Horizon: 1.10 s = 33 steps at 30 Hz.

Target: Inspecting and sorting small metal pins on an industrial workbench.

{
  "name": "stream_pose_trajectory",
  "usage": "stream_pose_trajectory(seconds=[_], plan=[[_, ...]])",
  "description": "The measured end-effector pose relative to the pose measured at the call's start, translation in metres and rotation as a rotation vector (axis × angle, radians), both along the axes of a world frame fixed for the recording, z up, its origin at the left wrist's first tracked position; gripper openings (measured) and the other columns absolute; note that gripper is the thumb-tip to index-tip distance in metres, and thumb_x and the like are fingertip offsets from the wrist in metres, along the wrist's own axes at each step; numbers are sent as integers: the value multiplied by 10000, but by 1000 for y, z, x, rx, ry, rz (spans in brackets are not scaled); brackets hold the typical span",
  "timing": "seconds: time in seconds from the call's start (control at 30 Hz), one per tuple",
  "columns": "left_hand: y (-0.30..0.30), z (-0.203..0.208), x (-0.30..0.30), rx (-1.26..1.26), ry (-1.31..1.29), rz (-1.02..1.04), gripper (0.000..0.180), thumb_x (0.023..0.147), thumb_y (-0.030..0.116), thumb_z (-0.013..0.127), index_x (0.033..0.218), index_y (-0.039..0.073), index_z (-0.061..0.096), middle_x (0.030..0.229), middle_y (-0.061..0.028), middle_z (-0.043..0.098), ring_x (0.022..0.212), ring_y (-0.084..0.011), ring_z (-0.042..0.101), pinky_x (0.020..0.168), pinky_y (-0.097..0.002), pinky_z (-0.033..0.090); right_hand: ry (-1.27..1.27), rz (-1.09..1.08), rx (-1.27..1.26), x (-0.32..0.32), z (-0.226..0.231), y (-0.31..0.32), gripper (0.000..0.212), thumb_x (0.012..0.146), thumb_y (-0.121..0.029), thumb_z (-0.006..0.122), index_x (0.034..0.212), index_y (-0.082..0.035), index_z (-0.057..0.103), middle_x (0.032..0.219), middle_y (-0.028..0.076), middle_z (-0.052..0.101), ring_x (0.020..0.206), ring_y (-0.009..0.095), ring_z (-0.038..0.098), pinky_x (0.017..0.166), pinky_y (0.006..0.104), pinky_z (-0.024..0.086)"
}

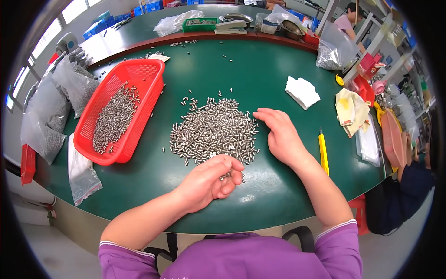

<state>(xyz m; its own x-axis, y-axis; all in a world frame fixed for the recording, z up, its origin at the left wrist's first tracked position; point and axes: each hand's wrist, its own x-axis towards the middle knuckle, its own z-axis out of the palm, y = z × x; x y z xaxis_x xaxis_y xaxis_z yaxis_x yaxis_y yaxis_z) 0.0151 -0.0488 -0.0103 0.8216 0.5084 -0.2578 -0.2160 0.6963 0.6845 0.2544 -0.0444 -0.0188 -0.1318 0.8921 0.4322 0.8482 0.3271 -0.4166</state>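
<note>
A wide pile of small silvery metal pieces point(211, 130), short and pin-like, lies on the green table point(251, 209) in front of me. At its near edge my left hand point(211, 179) is turned partly palm up, fingers curled in. A few of the metal pieces show between those fingers; how many it holds is hidden. My right hand point(281, 135) rests along the pile's right side, its fingers stretched out and nothing visible in it. To the left stands a red perforated plastic basket point(139, 76) with more of the same pieces in its bottom.
A yellow utility knife point(323, 151) lies right of my right forearm, with a crumpled white cloth point(302, 92) farther off. Plastic bags of metal parts point(51, 111) line the left edge. A green tray point(200, 25) stands at the back. People sit at the right and far right.
</note>
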Motion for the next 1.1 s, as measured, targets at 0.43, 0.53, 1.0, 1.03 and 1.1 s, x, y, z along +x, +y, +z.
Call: stream_pose_trajectory(seconds=[0.43, 0.53, 1.0, 1.03, 1.1], plan=[[-1, -3, -1, 9, -47, -7, 240, 964, 247, 423, 1049, 38, 505, 856, -61, 534, 631, -104, 435, 543, -232, 356, 21, 54, -262, -10, 34, 45, 433, 722, 113, 443, 1082, -49, 621, 1033, 120, 597, 972, 251, 596, 862, 332, 478], [-2, -4, -1, -7, -44, -29, 235, 963, 247, 429, 1052, 47, 514, 855, -62, 533, 626, -106, 418, 536, -229, 346, 17, -45, -297, -15, 48, 92, 462, 728, 95, 428, 1125, -63, 604, 1107, 127, 590, 1031, 249, 580, 899, 334, 462], [-11, -4, 0, -8, -17, -118, 215, 958, 230, 406, 1043, 61, 509, 857, -29, 544, 621, -67, 472, 516, -195, 369, -432, 34, -123, 3, -1, 250, 451, 774, 50, 479, 1203, -71, 554, 1252, 137, 521, 1149, 305, 503, 980, 369, 415], [-12, -3, -1, -15, -18, -118, 215, 958, 230, 406, 1043, 61, 509, 857, -29, 544, 621, -67, 472, 516, -195, 369, -425, 44, -185, 2, 4, 246, 420, 781, 47, 475, 1169, -72, 584, 1221, 134, 544, 1130, 306, 517, 967, 368, 426], [-11, 0, 0, 2, -16, -116, 213, 959, 225, 401, 1045, 62, 509, 861, -29, 543, 622, -70, 470, 518, -199, 370, -368, 58, -177, 6, 11, 224, 355, 774, 41, 485, 1076, -64, 640, 1142, 131, 585, 1071, 309, 552, 932, 363, 447]])
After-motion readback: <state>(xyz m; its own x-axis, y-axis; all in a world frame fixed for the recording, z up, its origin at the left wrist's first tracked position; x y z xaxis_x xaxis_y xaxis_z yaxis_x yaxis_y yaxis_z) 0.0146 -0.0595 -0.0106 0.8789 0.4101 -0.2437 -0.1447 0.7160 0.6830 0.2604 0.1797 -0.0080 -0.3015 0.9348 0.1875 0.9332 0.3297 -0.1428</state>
